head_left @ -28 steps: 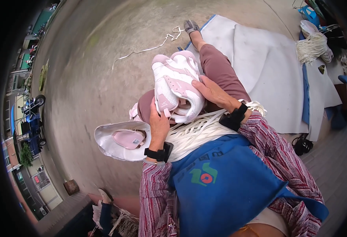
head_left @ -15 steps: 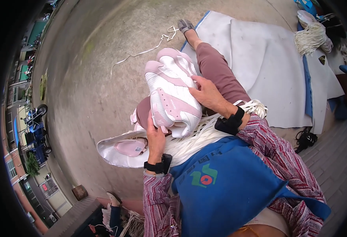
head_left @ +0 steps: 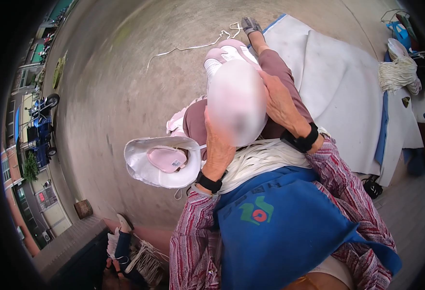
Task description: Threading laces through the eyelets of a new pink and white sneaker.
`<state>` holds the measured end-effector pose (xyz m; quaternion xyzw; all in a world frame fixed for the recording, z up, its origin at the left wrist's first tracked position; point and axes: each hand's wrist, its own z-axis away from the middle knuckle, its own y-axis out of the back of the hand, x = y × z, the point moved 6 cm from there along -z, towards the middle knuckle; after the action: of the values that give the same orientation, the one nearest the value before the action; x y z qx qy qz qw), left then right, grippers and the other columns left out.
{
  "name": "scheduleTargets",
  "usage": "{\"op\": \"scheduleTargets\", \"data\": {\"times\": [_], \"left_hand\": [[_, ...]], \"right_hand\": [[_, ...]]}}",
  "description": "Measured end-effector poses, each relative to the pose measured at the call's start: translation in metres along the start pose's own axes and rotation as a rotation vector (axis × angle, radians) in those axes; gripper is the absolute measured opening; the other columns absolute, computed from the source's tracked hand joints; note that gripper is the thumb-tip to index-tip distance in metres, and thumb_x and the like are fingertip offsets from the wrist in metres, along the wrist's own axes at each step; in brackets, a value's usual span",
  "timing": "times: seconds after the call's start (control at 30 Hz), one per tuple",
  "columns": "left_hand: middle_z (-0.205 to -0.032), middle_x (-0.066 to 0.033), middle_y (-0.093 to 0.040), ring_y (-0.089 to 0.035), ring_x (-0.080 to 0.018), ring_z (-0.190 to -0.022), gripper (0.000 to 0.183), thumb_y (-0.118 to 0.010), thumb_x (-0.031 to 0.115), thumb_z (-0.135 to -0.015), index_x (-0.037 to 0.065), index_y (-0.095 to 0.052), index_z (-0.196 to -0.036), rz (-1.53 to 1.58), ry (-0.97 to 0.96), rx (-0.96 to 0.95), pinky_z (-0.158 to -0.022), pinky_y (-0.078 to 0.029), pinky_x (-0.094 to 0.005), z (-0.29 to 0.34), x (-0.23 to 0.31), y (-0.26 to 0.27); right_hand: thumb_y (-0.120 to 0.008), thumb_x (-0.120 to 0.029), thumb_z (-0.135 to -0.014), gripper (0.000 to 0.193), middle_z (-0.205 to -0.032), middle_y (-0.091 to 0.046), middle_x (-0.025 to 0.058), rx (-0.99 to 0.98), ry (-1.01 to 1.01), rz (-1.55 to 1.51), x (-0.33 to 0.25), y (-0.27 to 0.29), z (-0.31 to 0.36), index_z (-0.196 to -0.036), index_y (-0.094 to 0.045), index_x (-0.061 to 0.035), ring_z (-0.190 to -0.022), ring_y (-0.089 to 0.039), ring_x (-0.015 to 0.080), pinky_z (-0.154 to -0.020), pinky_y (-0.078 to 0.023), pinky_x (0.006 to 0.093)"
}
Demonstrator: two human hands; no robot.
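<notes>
1. Left hand [head_left: 218, 145]: set low against the left side of the pink-and-white shoe uppers [head_left: 214, 64], wrist banded in black, forearm rising from the lower edge.
2. Right hand [head_left: 284, 106]: laid along the right side of the same uppers, higher than the left, forearm angled in from the lower right.
3. Grip: a blurred oval covers the fingertips; whether either hand pinches or merely presses cannot be told.
4. Position of work: uppers lie between both hands, above the lap, toe ends pointing away from the body.
5. Edges: white laces [head_left: 270, 159] lie across the lap below the hands, above a blue apron [head_left: 290, 232]. A white pouch [head_left: 136, 162] holding a pink piece [head_left: 164, 158] sits just left of the left wrist.
6. Surface: concrete floor [head_left: 111, 101] spreads left and ahead; a loose lace [head_left: 188, 49] lies beyond the toes. A pale sheet [head_left: 340, 87] covers ground to the right.
7. Surroundings: blue vehicle [head_left: 41, 125] far left; cord bundle [head_left: 396, 73] far right.
</notes>
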<state>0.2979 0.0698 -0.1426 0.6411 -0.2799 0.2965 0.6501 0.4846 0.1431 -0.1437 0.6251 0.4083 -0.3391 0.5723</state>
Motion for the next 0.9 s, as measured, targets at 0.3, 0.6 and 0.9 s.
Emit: {"op": "scheduleTargets", "data": {"times": [0.3,0.6,0.9], "left_hand": [[-0.134,-0.0393,-0.031,-0.048,-0.0491,-0.116,0.069,-0.048,0.002,-0.091,-0.003,-0.008,-0.146,-0.013,-0.158,0.004,-0.094,-0.044,-0.0488,0.009,0.005,-0.008],[-0.134,-0.0416,-0.029,-0.05,-0.0546,-0.108,0.082,-0.058,0.002,-0.084,0.001,-0.005,-0.147,-0.219,-0.162,-0.087,-0.088,-0.047,-0.0516,0.023,0.011,-0.018],[-0.13,-0.0323,-0.04,-0.052,-0.0455,-0.109,0.082,-0.072,0.006,-0.075,-0.001,-0.022,-0.14,-0.257,-0.115,-0.201,-0.088,-0.046,-0.047,0.018,0.01,-0.01]], "right_hand": [[-0.069,-0.029,-0.082,0.068,-0.133,-0.039,0.0298,-0.175,0.195,0.226,-0.051,-0.011,0.026,-0.134,-0.039,0.0049,-0.123,-0.04,0.0439,-0.104,-0.035,0.044],[-0.06,-0.016,-0.085,0.056,-0.131,-0.04,0.0288,-0.263,0.235,0.075,-0.017,-0.014,0.028,-0.133,-0.04,0.005,-0.122,-0.041,0.0437,-0.105,-0.035,0.0427],[-0.06,-0.011,-0.082,0.058,-0.13,-0.039,0.031,-0.252,0.264,0.175,-0.018,-0.016,0.038,-0.135,-0.039,0.0018,-0.119,-0.042,0.0477,-0.103,-0.037,0.0457]]}}
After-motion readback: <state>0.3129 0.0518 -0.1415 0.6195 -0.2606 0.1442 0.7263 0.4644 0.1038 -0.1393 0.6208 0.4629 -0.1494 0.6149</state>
